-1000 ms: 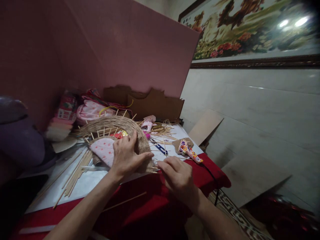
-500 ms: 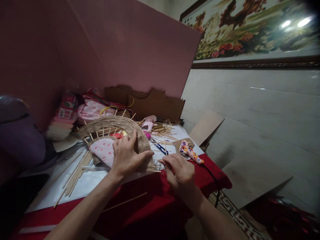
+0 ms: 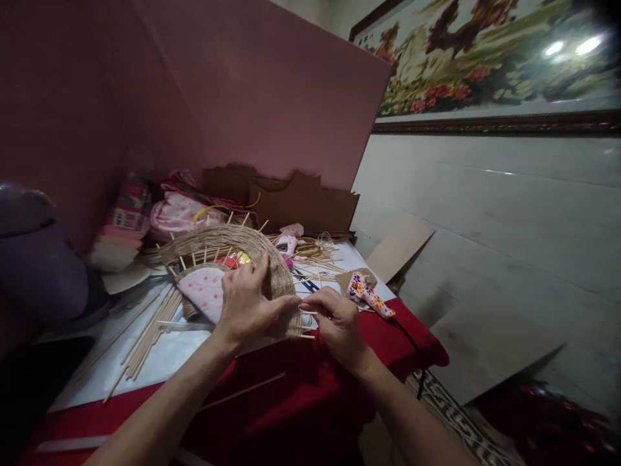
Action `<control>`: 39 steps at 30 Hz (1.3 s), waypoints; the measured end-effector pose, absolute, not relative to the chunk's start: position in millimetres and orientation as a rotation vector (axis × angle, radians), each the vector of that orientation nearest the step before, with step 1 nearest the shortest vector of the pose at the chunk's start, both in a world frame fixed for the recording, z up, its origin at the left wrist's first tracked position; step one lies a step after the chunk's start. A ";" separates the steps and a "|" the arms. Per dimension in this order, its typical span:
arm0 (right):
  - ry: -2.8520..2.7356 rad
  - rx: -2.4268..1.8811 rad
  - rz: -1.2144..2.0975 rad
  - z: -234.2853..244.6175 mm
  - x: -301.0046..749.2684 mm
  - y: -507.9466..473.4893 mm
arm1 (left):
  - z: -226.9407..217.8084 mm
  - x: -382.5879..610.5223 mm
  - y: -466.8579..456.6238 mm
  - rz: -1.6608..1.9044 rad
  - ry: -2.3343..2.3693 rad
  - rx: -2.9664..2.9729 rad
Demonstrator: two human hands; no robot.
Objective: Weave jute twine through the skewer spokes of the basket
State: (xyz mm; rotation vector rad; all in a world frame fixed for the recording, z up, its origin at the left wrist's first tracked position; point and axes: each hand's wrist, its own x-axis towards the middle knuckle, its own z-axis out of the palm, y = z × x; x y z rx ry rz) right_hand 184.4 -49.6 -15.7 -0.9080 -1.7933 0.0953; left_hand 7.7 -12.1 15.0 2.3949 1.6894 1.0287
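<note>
Our left hand is clamped on the woven band mid-tabletop. Our right hand is by the sticks at its right end; we can't tell if it pinches anything. A flowery glue gun lies right.
</note>
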 end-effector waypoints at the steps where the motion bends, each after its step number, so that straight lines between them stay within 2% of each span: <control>1: -1.792 -0.889 0.123 -15.2 184.9 -46.7 | 15.1 7.6 -12.0 1.022 1.688 2.398; 13: -1.869 -0.876 0.049 -1.2 195.4 -35.7 | 10.9 7.9 -10.1 0.979 1.616 2.465; 26: -2.144 -0.871 -0.533 26.3 202.6 -34.4 | 5.1 7.7 -9.0 0.863 1.538 2.551; 32: -2.232 -0.920 -0.421 34.3 209.8 -12.5 | 3.9 9.1 -11.6 0.884 1.453 2.543; 39: -2.164 -0.856 -0.034 23.0 213.8 3.3 | 4.6 8.4 -12.6 0.874 1.440 2.529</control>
